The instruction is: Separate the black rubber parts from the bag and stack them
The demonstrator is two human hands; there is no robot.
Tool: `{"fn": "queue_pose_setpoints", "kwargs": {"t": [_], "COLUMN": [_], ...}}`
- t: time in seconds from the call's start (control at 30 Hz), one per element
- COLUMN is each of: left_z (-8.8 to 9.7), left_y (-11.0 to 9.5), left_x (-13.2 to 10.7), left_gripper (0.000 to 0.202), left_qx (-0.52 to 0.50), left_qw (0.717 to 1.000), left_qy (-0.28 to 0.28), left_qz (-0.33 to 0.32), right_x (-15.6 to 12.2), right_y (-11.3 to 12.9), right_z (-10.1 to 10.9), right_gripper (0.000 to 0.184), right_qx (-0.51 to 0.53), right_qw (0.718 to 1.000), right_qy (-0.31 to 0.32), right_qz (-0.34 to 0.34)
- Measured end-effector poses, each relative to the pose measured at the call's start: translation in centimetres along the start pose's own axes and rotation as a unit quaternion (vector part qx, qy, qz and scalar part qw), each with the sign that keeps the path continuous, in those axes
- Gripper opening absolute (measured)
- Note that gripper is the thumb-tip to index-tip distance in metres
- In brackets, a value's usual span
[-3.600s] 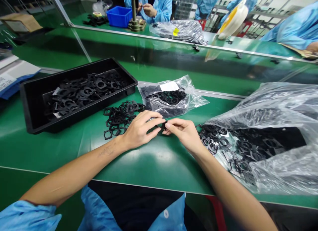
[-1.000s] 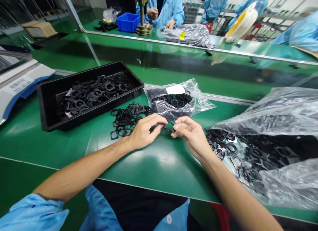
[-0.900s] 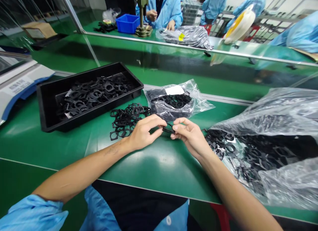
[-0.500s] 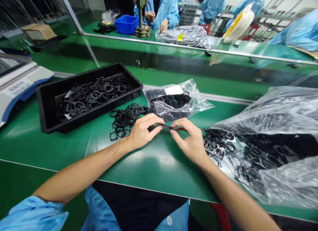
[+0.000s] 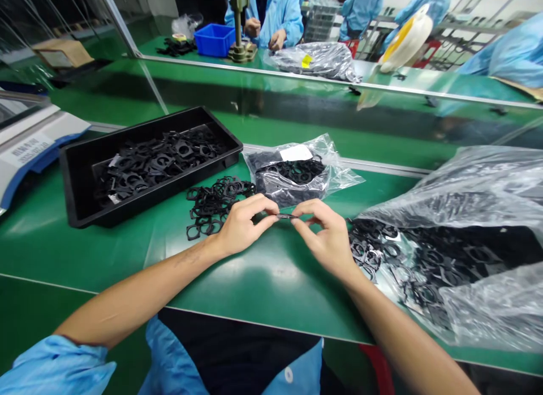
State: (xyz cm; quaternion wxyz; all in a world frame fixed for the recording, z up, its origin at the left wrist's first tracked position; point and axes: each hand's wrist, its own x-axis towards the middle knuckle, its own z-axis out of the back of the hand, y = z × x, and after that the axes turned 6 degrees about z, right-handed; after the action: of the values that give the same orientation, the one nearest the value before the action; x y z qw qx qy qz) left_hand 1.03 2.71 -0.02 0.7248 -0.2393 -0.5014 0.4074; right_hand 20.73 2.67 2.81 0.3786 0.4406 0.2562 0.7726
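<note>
Between my two hands, above the green tabletop, a thin black plastic part (image 5: 285,217) is held edge-on, so its full outline does not show. My left hand (image 5: 246,224) pinches its left end between thumb and fingertips. The right end is pinched the same way by my right hand (image 5: 326,235). Just beyond my left hand lies a loose pile of black ring-shaped parts (image 5: 212,205). Behind both hands rests a clear plastic bag (image 5: 292,171) with similar rings inside. A large open plastic bag (image 5: 479,197) spills more black rings to the right of my right hand.
A black tray (image 5: 156,211) heaped with black frame parts stands at the left, beside a white and blue device (image 5: 38,137). A metal rail (image 5: 382,167) runs along the back of the table. Across from me, a person in blue (image 5: 282,16) works near a blue bin (image 5: 215,39).
The black part has tilted slightly to lie more level between my fingertips. My right hand's fingers have shifted a little. The view has moved slightly.
</note>
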Motion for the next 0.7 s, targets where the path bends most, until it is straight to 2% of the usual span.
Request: {"fn": "queue_pose_setpoints", "kwargs": {"t": [0.1,0.2,0.33,0.53,0.7], "left_z": [-0.4,-0.8,-0.8,-0.3,-0.1], "left_y": [0.4,1.2,1.7,0.6,0.1], "left_x": [0.0,0.1,0.3,0.8,1.0], "left_gripper": [0.011,0.022,0.031,0.035,0.038], "left_qx": [-0.081,-0.164,-0.220,-0.294,-0.315], "left_qw": [0.993,0.973,0.951,0.904,0.887], "left_qy": [0.003,0.031,0.047,0.056,0.044], "left_qz": [0.091,0.159,0.214,0.306,0.336], "right_x": [0.0,0.1,0.2,0.3,0.3], "right_y": [-0.2,-0.5,-0.6,-0.4,-0.3], "right_z": [-0.3,-0.4,-0.4,-0.3,-0.4], "right_gripper": [0.002,0.010,0.023,0.036,0.038], "right_qx": [0.041,0.101,0.161,0.201,0.201], "right_qw": [0.998,0.989,0.973,0.961,0.960], "right_qy": [0.007,0.014,0.009,-0.004,-0.009], "right_qz": [-0.054,-0.112,-0.165,-0.191,-0.197]}}
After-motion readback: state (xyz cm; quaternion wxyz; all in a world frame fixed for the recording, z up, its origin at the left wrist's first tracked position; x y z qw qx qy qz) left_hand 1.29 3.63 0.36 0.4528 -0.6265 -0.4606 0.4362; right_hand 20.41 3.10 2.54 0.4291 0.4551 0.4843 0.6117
